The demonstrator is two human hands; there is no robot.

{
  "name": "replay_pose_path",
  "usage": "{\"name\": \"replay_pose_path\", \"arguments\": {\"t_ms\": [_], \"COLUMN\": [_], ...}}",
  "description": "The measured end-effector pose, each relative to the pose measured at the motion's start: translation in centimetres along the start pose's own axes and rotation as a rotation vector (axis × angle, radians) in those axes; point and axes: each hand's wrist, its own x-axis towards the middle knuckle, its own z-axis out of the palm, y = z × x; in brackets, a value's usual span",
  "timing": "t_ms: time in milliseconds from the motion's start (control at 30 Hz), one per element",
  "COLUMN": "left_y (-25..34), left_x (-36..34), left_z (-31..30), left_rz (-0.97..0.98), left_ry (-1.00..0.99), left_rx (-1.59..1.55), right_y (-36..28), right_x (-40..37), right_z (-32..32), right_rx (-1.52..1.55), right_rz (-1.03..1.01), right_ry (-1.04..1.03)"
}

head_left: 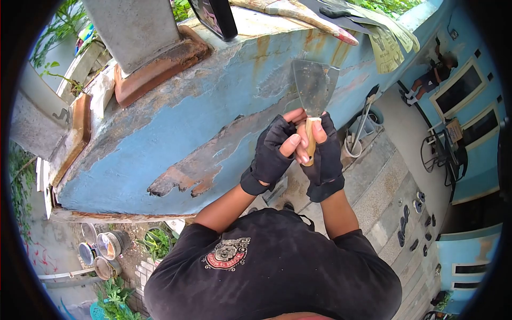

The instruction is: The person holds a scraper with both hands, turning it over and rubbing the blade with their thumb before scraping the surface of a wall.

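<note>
A paint scraper (316, 88) with a wide, speckled metal blade and a pale wooden handle is held upright in front of my chest. My right hand (325, 154), in a black fingerless glove, is closed around the handle with its thumb lying along it. From the other side, my left hand (272, 149), gloved the same way, has curled fingers against the scraper near the base of the blade. Parts of both hands' fingers overlap or are hidden. Behind the blade is a blue wall (160, 144) with peeling paint and bare grey-brown patches.
Sandpaper sheets (388, 48) and a paint-stained wooden tool (298, 16) lie on the wall's top near a dark-framed object (214, 18). Buckets (109, 245) stand lower left. A pail (352, 145) is at right, with sandals (404, 224) and another person (434, 74) farther off.
</note>
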Motion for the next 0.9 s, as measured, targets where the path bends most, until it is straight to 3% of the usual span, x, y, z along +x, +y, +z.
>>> {"name": "replay_pose_path", "arguments": {"t_ms": [67, 133, 233, 433, 533, 667, 767, 833, 900], "left_y": [0.3, 0.6, 0.4, 0.5, 0.1, -0.3, -0.9, -2.1, -2.2], "left_x": [-0.1, -0.3, -0.3, -0.2, -0.3, -1.0, -0.9, -1.5, -2.0], "left_z": [-0.3, -0.5, 0.0, 0.2, 0.4, 0.8, 0.8, 1.0, 0.7], "left_rz": [-0.008, -0.136, -0.072, -0.122, -0.041, -0.124, -0.055, 0.091, 0.056], "left_ry": [-0.004, -0.027, 0.012, -0.048, -0.034, 0.023, -0.036, 0.039, 0.026], "left_rx": [0.003, -0.040, -0.014, -0.091, -0.022, -0.040, -0.013, 0.073, 0.068], "right_y": [0.2, 0.2, 0.2, -0.3, -0.8, -1.0, -1.8, -1.9, -1.6], "right_x": [0.5, 0.6, 0.5, 0.2, 0.3, 0.0, 0.8, 1.7, 1.2], "right_z": [0.0, 0.6, 1.0, 0.9, 0.5, 1.6, 1.6, 1.0, 1.7], "right_rx": [0.002, 0.003, 0.020, -0.069, -0.087, -0.052, -0.067, -0.026, -0.096], "right_rz": [-0.028, -0.061, -0.057, -0.066, -0.047, -0.047, -0.018, -0.113, -0.131], "right_ry": [0.036, 0.072, 0.121, 0.164, 0.077, 0.152, 0.202, 0.096, 0.135]}}
